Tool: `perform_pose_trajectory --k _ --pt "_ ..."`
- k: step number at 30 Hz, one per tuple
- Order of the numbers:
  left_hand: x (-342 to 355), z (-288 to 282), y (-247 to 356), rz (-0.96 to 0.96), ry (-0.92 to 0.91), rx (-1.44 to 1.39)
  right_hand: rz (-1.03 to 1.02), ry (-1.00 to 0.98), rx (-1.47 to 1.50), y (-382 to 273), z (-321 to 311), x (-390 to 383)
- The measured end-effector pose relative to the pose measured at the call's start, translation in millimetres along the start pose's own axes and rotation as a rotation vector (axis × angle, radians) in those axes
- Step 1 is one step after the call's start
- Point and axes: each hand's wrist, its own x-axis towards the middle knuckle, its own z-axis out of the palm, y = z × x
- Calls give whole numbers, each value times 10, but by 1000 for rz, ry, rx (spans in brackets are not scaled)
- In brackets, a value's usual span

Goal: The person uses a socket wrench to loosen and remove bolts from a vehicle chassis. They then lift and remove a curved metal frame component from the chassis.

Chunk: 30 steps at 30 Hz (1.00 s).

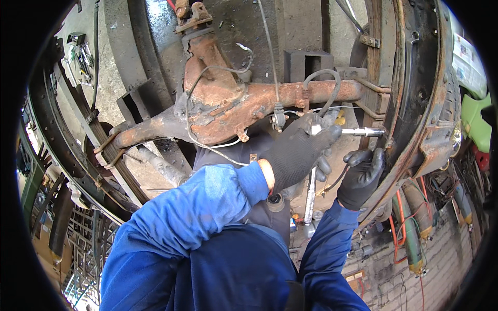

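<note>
My left hand (301,150), in a black knit glove, wraps round the head of a silver ratchet wrench (311,194). Its handle hangs down between my hands. From the head, a socket extension (358,132) points right, its end against the inner side of the dark frame rail (415,98). My right hand (363,176), gloved in black, is just below that end. Its fingers are loosely bent and apart, tips close to the rail, with nothing visible between them. A rusty axle housing (218,106) lies across the view beyond my hands.
A grey hose (337,85) loops over the axle tube. Leaf springs (124,176) pass under the left tube end. Another rail (49,124) curves along the left. Gas cylinders (410,233) lie at lower right, above brick paving (384,280). Loose tools (82,59) rest at upper left.
</note>
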Motion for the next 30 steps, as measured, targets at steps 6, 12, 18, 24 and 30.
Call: perform_pose_trajectory --k 6,12,18,24,30 --pt "25 54 -89 22 52 -147 42 11 -23 -11 -9 -36" --pt "-31 72 -130 405 201 509 34 69 -40 -156 121 24" --pt "-38 53 -282 443 199 710 202 118 83 -234 152 65" --pt "-88 83 -152 494 225 677 131 91 83 -182 145 62" --pt "13 -51 76 260 75 450 322 93 80 -305 128 117"
